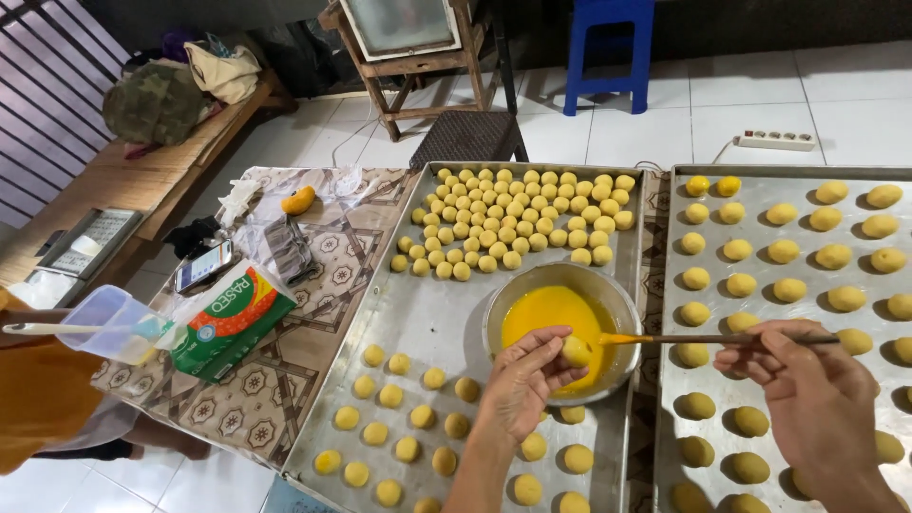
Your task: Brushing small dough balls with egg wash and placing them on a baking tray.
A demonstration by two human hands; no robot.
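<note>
dough ball [575, 351] in left hand [521, 380], brush [708, 338] in right hand [817, 404]

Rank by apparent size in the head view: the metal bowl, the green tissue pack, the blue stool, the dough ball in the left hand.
1. Metal bowl and green tissue pack: look alike, unranked.
2. Blue stool: smaller-looking, but farther off and cropped, so unsure.
3. Dough ball in the left hand: smallest.
</note>
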